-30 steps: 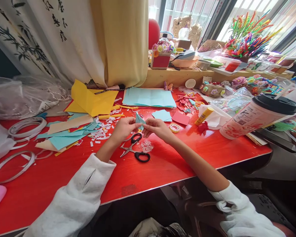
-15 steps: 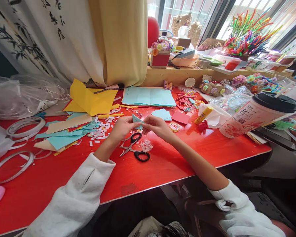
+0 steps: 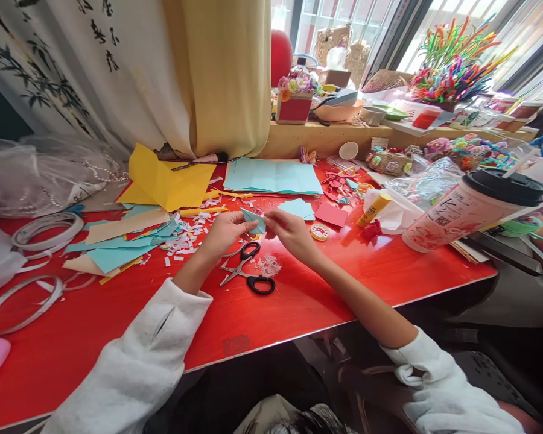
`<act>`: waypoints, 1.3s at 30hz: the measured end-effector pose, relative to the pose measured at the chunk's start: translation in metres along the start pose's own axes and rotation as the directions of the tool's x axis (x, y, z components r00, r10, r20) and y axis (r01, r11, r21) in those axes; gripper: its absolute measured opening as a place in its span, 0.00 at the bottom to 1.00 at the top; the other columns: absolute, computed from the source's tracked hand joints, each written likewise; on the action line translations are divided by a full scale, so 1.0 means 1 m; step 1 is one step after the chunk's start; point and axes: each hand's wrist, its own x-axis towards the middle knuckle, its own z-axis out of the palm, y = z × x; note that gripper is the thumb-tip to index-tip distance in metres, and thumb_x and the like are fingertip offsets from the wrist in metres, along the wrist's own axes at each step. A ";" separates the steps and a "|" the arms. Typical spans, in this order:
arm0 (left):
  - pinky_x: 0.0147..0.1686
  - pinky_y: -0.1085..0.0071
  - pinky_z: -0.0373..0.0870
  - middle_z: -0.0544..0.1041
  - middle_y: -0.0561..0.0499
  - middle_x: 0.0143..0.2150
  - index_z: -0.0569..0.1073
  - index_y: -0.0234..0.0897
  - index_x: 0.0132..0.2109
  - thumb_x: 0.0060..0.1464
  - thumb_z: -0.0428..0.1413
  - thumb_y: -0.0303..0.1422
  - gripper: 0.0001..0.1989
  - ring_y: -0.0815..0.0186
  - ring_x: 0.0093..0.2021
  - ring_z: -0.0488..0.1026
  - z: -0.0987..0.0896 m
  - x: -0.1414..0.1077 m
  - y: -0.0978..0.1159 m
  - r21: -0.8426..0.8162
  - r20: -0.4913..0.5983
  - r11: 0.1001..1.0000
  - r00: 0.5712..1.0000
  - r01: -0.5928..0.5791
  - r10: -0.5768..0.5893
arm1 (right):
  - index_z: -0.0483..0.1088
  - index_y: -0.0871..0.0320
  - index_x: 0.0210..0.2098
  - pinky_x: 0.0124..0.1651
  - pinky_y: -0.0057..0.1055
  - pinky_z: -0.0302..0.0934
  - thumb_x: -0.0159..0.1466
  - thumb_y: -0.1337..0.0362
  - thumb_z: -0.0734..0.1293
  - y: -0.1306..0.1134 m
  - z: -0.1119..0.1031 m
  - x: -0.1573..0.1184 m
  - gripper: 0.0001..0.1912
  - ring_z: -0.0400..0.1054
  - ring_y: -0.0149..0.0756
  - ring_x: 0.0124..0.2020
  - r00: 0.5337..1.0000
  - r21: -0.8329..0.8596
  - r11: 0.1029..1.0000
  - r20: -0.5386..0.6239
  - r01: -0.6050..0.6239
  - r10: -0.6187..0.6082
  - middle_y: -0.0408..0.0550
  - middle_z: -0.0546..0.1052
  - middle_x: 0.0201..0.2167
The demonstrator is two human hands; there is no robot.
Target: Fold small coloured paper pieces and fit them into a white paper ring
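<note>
A small folded light-blue paper (image 3: 254, 222) is held above the red table (image 3: 298, 301), between my two hands. My left hand (image 3: 228, 231) pinches its left side between thumb and fingers. On its right edge, my right hand (image 3: 289, 231) has fingertips closed, gripping the paper. Just below the hands lie open scissors with black handles (image 3: 260, 284), beside a small pile of pale clippings (image 3: 268, 265). Light-blue squares (image 3: 297, 209) and a red square (image 3: 331, 214) rest behind my right hand, near a small round tape roll (image 3: 319, 232).
Paper scraps (image 3: 122, 250) and tape rings (image 3: 47, 235) lie on the left. Yellow sheets (image 3: 163, 181) and a blue stack (image 3: 274, 176) are at the back. A glue stick (image 3: 373, 210) and large tilted cup (image 3: 470, 211) stand on the right.
The folded paper has turned slightly and shows more of its surface between the hands. My right fingers have shifted a little to the right along its edge.
</note>
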 end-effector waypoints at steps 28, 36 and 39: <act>0.33 0.71 0.73 0.78 0.49 0.29 0.77 0.32 0.38 0.42 0.61 0.31 0.13 0.67 0.28 0.75 0.002 -0.005 0.006 -0.263 -0.021 0.965 1.000 -0.015 0.010 | 0.70 0.60 0.33 0.29 0.25 0.67 0.53 0.66 0.67 -0.004 -0.013 0.005 0.07 0.71 0.28 0.22 0.982 0.478 0.858 0.110 -0.187 0.153 0.41 0.73 0.21; 0.32 0.71 0.72 0.76 0.51 0.26 0.74 0.32 0.36 0.45 0.59 0.37 0.13 0.67 0.28 0.75 0.001 -0.004 0.005 -0.240 0.019 0.971 1.000 0.010 -0.005 | 0.71 0.60 0.30 0.26 0.24 0.66 0.54 0.67 0.66 -0.002 -0.012 0.004 0.04 0.70 0.27 0.21 0.983 0.474 0.861 0.072 -0.184 0.171 0.41 0.74 0.24; 0.31 0.71 0.72 0.76 0.51 0.25 0.72 0.31 0.34 0.45 0.59 0.38 0.13 0.68 0.26 0.74 0.000 -0.002 0.002 -0.185 -0.002 0.983 1.000 -0.009 0.009 | 0.71 0.60 0.31 0.29 0.25 0.67 0.54 0.66 0.66 -0.002 -0.012 0.005 0.05 0.70 0.27 0.21 0.983 0.434 0.882 0.098 -0.185 0.158 0.41 0.73 0.22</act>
